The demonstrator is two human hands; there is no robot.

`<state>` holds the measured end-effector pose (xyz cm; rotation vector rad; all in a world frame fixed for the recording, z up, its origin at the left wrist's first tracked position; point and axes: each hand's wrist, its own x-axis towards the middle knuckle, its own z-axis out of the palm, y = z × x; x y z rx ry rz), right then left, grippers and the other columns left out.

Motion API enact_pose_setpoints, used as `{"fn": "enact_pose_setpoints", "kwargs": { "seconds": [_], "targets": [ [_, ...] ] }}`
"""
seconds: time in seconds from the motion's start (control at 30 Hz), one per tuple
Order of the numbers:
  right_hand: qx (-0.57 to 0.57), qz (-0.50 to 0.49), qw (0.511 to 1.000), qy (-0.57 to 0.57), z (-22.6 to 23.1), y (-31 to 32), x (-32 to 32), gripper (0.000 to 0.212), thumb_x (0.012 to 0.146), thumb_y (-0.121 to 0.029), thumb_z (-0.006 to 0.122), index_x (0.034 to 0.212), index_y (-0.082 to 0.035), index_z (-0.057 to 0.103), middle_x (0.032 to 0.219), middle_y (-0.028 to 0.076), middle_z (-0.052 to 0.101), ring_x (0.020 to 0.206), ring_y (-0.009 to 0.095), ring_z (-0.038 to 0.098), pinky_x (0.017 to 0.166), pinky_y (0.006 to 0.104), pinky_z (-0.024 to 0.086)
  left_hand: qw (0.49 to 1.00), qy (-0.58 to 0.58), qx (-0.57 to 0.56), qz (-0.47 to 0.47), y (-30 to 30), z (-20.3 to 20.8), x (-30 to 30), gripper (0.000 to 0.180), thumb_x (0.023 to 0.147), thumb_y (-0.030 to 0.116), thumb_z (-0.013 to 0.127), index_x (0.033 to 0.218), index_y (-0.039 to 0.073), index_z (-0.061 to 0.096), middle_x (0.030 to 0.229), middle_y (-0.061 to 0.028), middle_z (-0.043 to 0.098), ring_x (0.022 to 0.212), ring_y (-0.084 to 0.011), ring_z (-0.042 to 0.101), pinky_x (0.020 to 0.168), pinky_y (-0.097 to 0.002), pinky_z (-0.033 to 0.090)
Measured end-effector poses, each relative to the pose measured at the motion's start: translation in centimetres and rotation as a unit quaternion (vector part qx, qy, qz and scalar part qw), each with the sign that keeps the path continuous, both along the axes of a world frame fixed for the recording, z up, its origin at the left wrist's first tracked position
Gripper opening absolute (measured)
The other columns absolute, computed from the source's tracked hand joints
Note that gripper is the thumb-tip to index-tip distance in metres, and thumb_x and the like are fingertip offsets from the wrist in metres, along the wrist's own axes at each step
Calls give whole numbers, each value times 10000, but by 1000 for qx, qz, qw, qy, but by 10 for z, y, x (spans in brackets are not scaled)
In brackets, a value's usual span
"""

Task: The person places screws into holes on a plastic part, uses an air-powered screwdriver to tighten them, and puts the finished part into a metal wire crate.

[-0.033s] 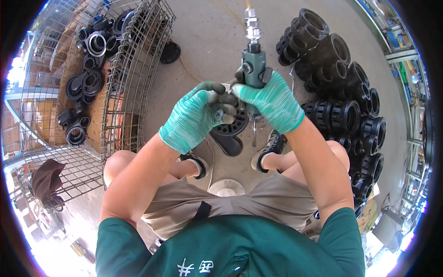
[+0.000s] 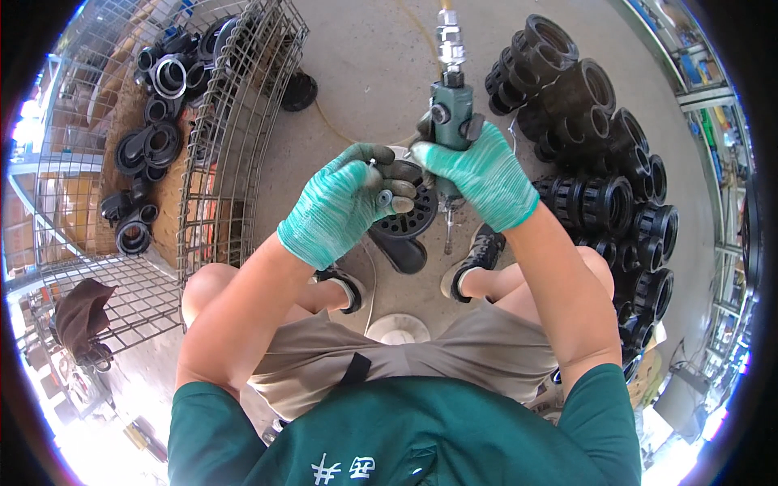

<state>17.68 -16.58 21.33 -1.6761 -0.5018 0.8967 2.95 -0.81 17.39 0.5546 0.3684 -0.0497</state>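
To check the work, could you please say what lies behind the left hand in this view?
Partly behind the left hand are a black part with holes and the floor. The fingers cover some of the black part; whatever lies straight behind the hand cannot be seen.

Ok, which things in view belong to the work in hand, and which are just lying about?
In hand or near it:
- green power tool, in the right hand
- small metal piece, in the left hand
- perforated black part, below the hands; likely involved

Apparently lying about:
- ribbed black parts, piled at right
- wire basket at left, holding black parts
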Motion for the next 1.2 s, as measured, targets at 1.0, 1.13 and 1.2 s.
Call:
{"fn": "enact_pose_setpoints", "kwargs": {
  "seconds": [1.0,1.13,1.2],
  "targets": [
    [73,-36,997,-13,-30,-21,4,427,851,-75,742,1242,-55,573,1100,29,579,964,143,569,868,300,500,986,-13,168,-7,-1,17,-1,224,989,25,556,1186,-76,584,1008,-180,677,825,-256,708,663,-379,640],
    [46,-3,998,-46,-32,-19,1,415,859,-73,742,1237,-53,572,1111,28,579,992,148,567,888,309,503,952,39,303,-24,-5,39,-6,245,979,93,586,1185,-38,608,1028,-142,695,802,-190,689,617,-330,598],
    [54,16,996,-69,-31,-14,-8,326,889,-63,721,1194,-61,605,1057,2,600,961,131,574,880,305,490,935,32,354,-5,-7,21,-3,245,975,103,591,1184,-23,615,1031,-132,699,792,-187,685,620,-331,591]
  ]
}}
